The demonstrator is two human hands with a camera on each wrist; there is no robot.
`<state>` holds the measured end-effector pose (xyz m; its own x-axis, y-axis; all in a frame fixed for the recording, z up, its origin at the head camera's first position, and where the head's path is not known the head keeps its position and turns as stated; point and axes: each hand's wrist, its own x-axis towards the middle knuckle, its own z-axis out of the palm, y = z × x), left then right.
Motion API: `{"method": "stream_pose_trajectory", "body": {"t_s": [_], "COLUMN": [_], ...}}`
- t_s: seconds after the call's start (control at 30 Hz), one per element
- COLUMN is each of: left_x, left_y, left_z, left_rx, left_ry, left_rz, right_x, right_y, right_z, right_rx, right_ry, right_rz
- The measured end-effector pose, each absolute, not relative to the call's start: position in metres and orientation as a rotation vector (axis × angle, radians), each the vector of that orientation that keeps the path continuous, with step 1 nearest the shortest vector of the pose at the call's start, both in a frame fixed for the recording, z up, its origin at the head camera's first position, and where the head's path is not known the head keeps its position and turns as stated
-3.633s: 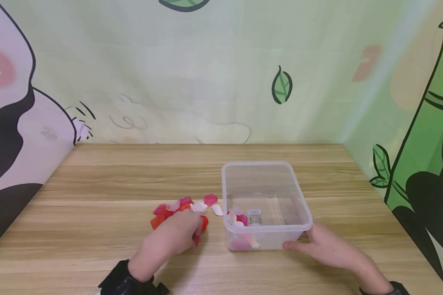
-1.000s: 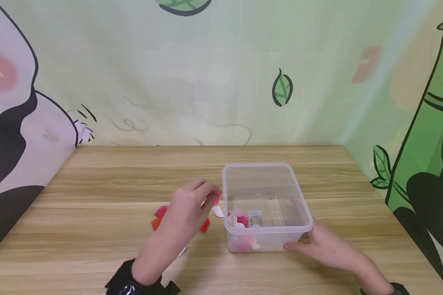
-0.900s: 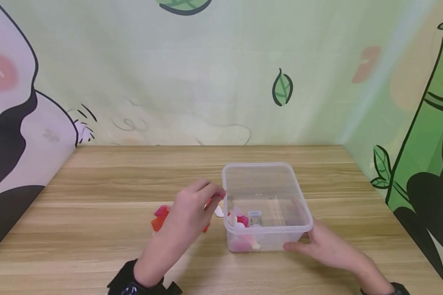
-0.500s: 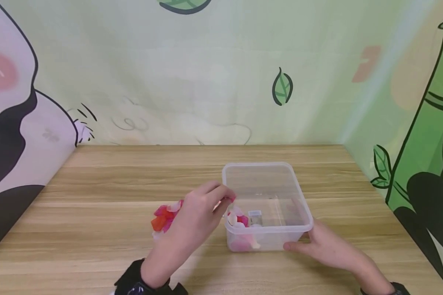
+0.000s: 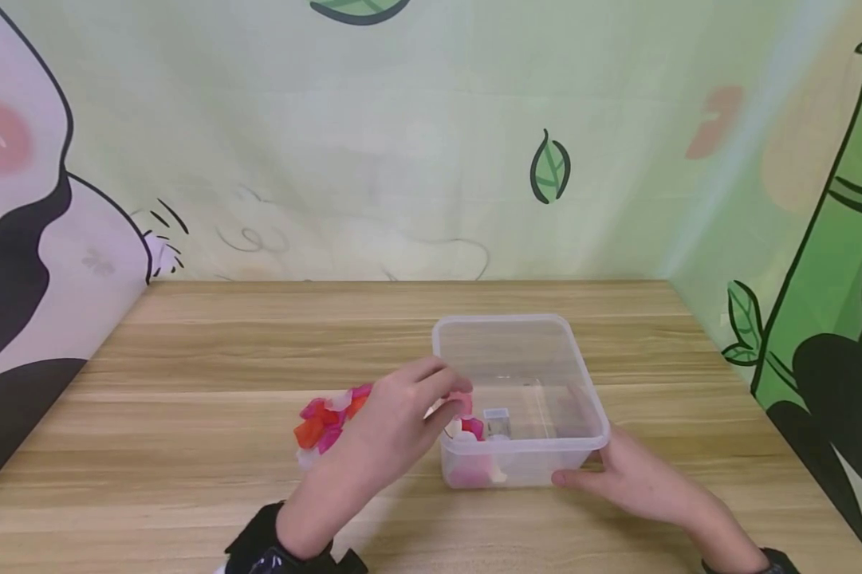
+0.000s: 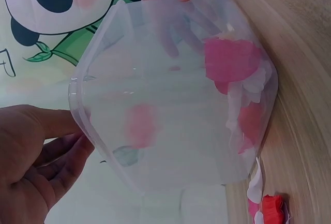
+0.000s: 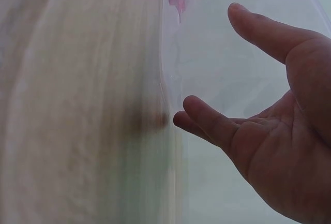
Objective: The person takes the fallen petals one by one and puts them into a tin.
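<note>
My left hand (image 5: 405,410) hovers over the left rim of a clear plastic box (image 5: 524,445), thumb and fingers a little apart. A pink petal (image 6: 140,125) hangs in mid-air inside the box, away from the fingertips in the left wrist view. More pink and white artificial petals (image 5: 472,430) lie in the box's near left corner. Left of the box, partly behind my left forearm, is a loose pile of red, pink and white petals (image 5: 323,422). My right hand (image 5: 639,478) rests against the box's near right corner, its fingers extended and spread.
The box stands on a wood-grain table (image 5: 244,335). Behind it hangs a green cloth backdrop (image 5: 402,159) with printed leaves and pandas. A small pale rectangle (image 5: 497,416) shows at the box's bottom. A black wrist strap (image 5: 273,542) circles my left wrist.
My left hand has moved from the petal pile, past the white petal beside the box, rightward over the rim. Its fingers have parted and let a pink petal go. The right hand stays put.
</note>
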<state>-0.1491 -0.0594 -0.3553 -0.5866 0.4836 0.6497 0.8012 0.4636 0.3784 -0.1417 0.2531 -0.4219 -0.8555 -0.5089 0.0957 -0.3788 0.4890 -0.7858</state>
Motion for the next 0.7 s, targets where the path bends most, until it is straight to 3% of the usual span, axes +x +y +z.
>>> {"method": "stream_pose_trajectory", "body": {"t_s": [0.7], "left_x": [-0.154], "left_y": [-0.104], "left_z": [-0.368], "left_rx": [-0.923], "left_ry": [-2.406], "left_rz": [-0.828], "right_x": [-0.141], "right_y": [0.251], "right_z": [-0.42], "right_rx": [-0.774], "right_ry": [2.568], "right_rz": [-1.3]}}
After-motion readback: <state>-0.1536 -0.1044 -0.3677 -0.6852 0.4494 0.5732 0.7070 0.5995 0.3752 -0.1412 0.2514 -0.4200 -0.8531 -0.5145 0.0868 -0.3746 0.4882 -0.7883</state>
